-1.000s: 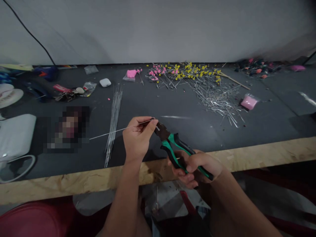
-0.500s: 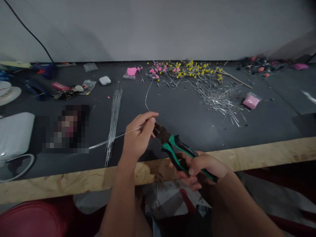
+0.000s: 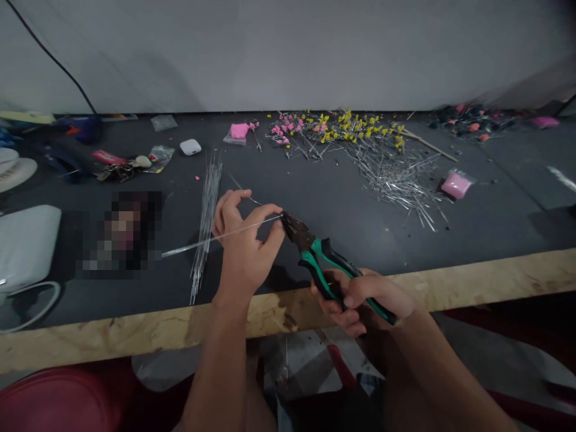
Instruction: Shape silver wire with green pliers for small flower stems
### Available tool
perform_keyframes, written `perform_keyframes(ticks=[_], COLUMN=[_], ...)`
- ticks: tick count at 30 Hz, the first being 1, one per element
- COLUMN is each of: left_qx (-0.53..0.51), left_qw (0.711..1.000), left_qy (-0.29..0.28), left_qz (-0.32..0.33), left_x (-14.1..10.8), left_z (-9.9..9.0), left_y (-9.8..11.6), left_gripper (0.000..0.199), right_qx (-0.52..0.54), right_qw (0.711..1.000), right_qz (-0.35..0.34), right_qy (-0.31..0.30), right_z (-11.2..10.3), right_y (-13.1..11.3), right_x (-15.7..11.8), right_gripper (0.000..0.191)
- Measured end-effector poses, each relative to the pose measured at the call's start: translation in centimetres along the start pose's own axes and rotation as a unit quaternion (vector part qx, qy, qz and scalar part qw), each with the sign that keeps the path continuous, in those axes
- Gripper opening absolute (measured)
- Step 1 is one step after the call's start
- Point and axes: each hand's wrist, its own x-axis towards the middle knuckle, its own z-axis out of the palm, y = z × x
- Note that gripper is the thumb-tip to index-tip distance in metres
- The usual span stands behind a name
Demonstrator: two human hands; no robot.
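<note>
My right hand (image 3: 360,300) is wrapped round the green-and-black handles of a pair of pliers (image 3: 330,267). Their dark jaws point up and left, with the tips on a bend in a thin silvery wire (image 3: 234,232). One length of that wire stretches left across my left hand (image 3: 247,252); another slants up behind the fingers. At the jaw tips, the thumb and forefinger of my left hand close on the wire, while the other fingers are raised. Just left of this hand lies a bundle of straight wires (image 3: 204,228) on the dark tabletop.
Yellow and pink blossoms on wire stems (image 3: 346,127) lie along the back beside loose wires (image 3: 400,180). A pink packet (image 3: 456,183) is at right. On the left are a white case (image 3: 190,147), keys (image 3: 119,171) and a white device (image 3: 29,243). The table has a wooden front edge (image 3: 112,333).
The wire's free end has swung left, from above my left hand to behind its fingers. My left hand's outer fingers have lifted and spread. The pliers have shifted slightly.
</note>
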Motion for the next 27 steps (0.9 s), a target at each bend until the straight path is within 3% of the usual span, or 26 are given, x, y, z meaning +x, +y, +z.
perform_keyframes(ticks=[4, 10, 14, 18, 21, 23, 27], left_qx=[-0.015, -0.159, -0.196, -0.213, -0.193, -0.172, -0.157], left_qw=[0.999, 0.974, 0.95, 0.933, 0.933, 0.944, 0.967], left_qy=[-0.005, -0.034, -0.076, -0.133, -0.189, -0.208, -0.176], left_qz=[-0.048, -0.155, -0.229, -0.257, -0.237, -0.19, -0.093], left_x=[0.0, -0.8, -1.6, -1.9, -1.5, -1.2, -0.6], left_z=[0.4, 1.6, 2.2, 1.8, 0.6, -0.3, -1.4], left_y=[-0.1, 0.7, 1.9, 1.7, 0.3, -0.8, -2.0], left_gripper=[0.017, 0.022, 0.025, 0.031, 0.034, 0.033, 0.026], right_qx=[0.007, 0.033, 0.047, 0.034, 0.017, 0.007, -0.005], right_qw=[1.0, 0.999, 0.997, 0.997, 0.996, 0.997, 0.999], right_qz=[-0.008, -0.038, -0.053, -0.053, -0.057, -0.051, -0.037], right_qy=[-0.004, 0.004, 0.015, 0.051, 0.071, 0.065, 0.031], right_z=[0.0, 0.1, 0.4, 0.7, 0.5, 0.2, -0.1], right_y=[-0.1, -0.1, -0.5, -0.7, -0.7, -0.7, -0.7], right_x=[0.1, 0.4, 0.9, 1.2, 1.2, 1.0, 0.5], right_gripper=[0.038, 0.035, 0.034, 0.031, 0.03, 0.031, 0.035])
